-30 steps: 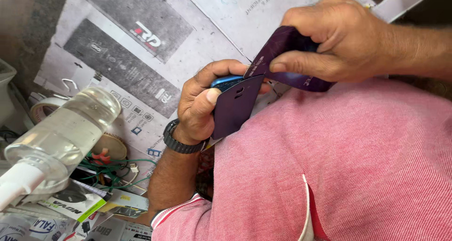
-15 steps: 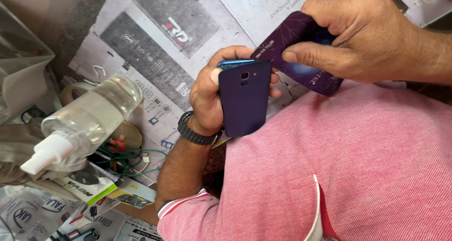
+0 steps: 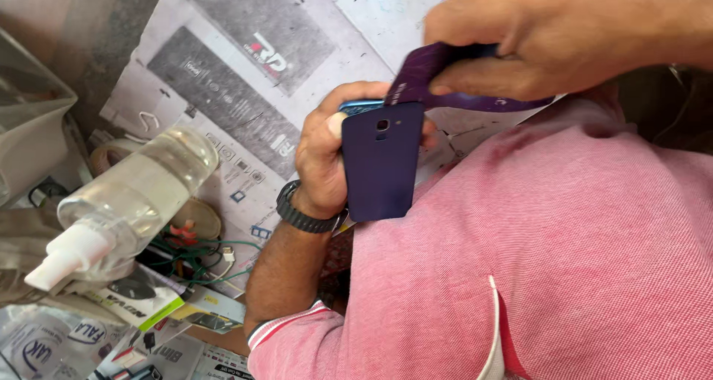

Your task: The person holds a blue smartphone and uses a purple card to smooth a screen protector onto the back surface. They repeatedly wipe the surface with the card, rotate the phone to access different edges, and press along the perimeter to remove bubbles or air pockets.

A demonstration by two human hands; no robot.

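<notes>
1. Below both hands, a pink shirt (image 3: 564,261) fills the lower right of the view.
2. Behind the hands lies spread newspaper (image 3: 245,75).
3. Left of the left hand (image 3: 323,153) a clear spray bottle (image 3: 126,202) lies tilted over green wires (image 3: 193,254) and packets, well apart from the hand.
4. The phone (image 3: 382,164) stands upright in the left hand, dark blue back and camera lens facing the viewer, its lower end just beside the shirt. That hand is clamped round its left edge, thumb near the top corner.
5. The right hand (image 3: 572,34), above and to the right, is pinched shut on a purple card (image 3: 420,79), whose lower corner meets the phone's top edge.
6. A black watch (image 3: 301,216) sits on the left wrist.
7. Judged from this, the card is being worked into the seam at the top of the back cover. Next calls for a firm left grip, with the card kept shallow and slid along the edge, not levered hard.
</notes>
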